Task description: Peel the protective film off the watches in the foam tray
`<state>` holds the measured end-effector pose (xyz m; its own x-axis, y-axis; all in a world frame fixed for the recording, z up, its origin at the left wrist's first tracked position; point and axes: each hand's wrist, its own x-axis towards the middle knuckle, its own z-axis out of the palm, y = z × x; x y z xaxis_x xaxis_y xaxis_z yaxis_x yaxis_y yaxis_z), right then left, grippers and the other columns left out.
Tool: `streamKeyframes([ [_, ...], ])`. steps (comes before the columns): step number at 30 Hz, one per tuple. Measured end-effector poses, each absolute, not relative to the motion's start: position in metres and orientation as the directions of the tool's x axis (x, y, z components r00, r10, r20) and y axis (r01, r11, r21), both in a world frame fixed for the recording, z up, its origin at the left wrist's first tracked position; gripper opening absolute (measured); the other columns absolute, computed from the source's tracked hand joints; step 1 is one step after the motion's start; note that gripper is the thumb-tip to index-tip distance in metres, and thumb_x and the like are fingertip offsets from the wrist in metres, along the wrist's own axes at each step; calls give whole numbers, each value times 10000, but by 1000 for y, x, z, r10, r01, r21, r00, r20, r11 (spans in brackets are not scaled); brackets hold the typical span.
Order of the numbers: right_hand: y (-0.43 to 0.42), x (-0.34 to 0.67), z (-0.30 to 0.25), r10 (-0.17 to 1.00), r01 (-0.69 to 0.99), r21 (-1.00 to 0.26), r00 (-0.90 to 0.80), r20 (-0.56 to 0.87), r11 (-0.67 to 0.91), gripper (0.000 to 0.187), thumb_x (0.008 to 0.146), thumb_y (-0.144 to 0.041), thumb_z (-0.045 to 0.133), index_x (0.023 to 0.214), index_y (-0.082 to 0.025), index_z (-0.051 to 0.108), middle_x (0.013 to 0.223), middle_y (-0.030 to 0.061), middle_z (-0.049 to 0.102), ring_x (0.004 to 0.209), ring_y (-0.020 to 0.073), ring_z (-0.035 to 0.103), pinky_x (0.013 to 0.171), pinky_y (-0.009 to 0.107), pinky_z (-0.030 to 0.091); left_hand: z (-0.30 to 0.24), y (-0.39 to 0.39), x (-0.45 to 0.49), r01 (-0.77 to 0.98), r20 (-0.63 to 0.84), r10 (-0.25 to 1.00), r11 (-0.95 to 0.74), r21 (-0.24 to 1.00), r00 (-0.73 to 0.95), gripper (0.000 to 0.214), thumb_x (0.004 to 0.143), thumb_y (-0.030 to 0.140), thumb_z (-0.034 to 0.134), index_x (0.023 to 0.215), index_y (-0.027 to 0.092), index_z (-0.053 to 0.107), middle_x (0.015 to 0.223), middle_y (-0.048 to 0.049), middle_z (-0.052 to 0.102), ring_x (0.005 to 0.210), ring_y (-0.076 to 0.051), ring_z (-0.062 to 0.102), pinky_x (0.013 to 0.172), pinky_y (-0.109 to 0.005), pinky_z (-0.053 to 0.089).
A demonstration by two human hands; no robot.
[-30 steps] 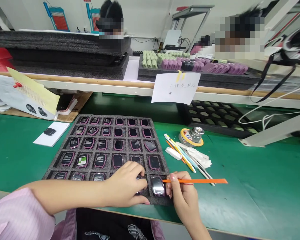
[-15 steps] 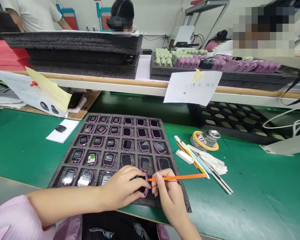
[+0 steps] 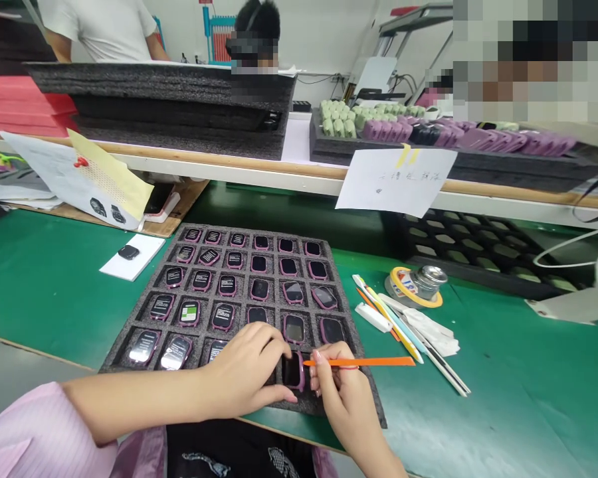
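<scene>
My right hand [image 3: 339, 384] pinches a thin orange plastic pry stick [image 3: 379, 362], its pointed end at the right edge of a purple-framed smartwatch [image 3: 293, 372]. That watch sits in the front row of a black foam tray [image 3: 274, 338], dark screen up. My left hand [image 3: 254, 362] reaches over the tray from the left. Its thumb and index finger are spread apart at the watch's near and upper-left edges; whether they press on it I cannot tell. Several similar watches fill the other compartments, some with lit text and one with a green-and-white screen [image 3: 189, 311].
Right of the tray lie several pens and sticks [image 3: 391, 318], a white cloth [image 3: 436, 332] and yellow tape [image 3: 396, 289] beside a metal-topped jar [image 3: 431, 279]. A small dark part [image 3: 128, 251] rests on white paper. A shelf [image 3: 259, 171] with foam stacks crosses behind; other people are beyond.
My left thumb and index finger have spread, uncovering more of the watch screen. The pry stick stays at the watch's right edge. The whole view has shifted slightly.
</scene>
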<state>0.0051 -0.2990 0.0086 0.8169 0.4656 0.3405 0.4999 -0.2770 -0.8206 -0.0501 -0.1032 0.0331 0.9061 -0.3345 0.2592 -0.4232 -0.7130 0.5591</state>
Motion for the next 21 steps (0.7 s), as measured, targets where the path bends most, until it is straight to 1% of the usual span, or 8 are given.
streamKeyframes([
  [3,-301,3,11,419,425,-874,856,303,-236,219,1000,-250,410,831,-123,469,603,3,528,483,36,525,481,110,428,36,-93,-59,-415,243,-338,-783,463,909,381,824,490,693,898,141,557,1055,-97,491,992,-253,443,853,-421,408],
  [5,-299,0,13,354,365,-909,892,280,-203,218,996,-281,427,867,-116,487,644,20,553,499,46,542,478,121,450,37,-84,-67,-420,234,-350,-794,439,907,328,839,455,689,923,158,579,1140,-106,479,1079,-278,436,903,-456,393],
  [7,-292,-3,16,341,322,-934,904,256,-153,218,990,-299,448,896,-110,502,690,36,570,517,51,554,486,129,473,38,-77,-74,-402,220,-337,-798,449,915,301,847,425,689,1006,189,592,1220,-102,468,1179,-286,411,975,-474,366],
  [10,-276,-9,19,415,284,-956,880,230,-71,210,991,-297,452,915,-110,511,737,44,585,555,48,580,523,124,503,37,-68,-82,-397,263,-302,-777,489,916,244,894,359,651,1091,226,594,1232,-61,520,1249,-230,404,1048,-414,338],
  [12,-265,-12,18,471,260,-964,857,209,-46,213,998,-296,437,914,-113,508,750,45,590,593,47,597,556,117,515,35,-66,-84,-419,337,-273,-747,516,901,209,928,321,614,1115,230,599,1194,-37,568,1219,-182,450,1047,-356,354],
  [15,-253,-15,14,550,263,-963,813,190,-56,208,1004,-285,421,912,-115,500,730,36,581,613,38,595,575,101,511,29,-65,-86,-435,416,-223,-727,532,881,192,928,319,616,1092,219,621,1177,-32,588,1155,-161,499,1027,-333,386],
  [18,-248,-16,11,576,296,-952,792,203,-71,191,1004,-261,416,910,-117,499,723,30,577,609,32,591,571,90,500,25,-66,-88,-426,419,-207,-724,542,884,194,913,325,635,1079,226,625,1188,-16,581,1149,-154,495,1031,-327,384],
  [21,-248,-15,12,571,300,-951,794,209,-70,175,1002,-256,421,918,-123,498,722,23,575,606,31,592,567,91,501,25,-67,-89,-398,377,-203,-724,563,904,242,912,336,637,1124,230,585,1197,-5,570,1146,-149,483,1031,-320,371],
])
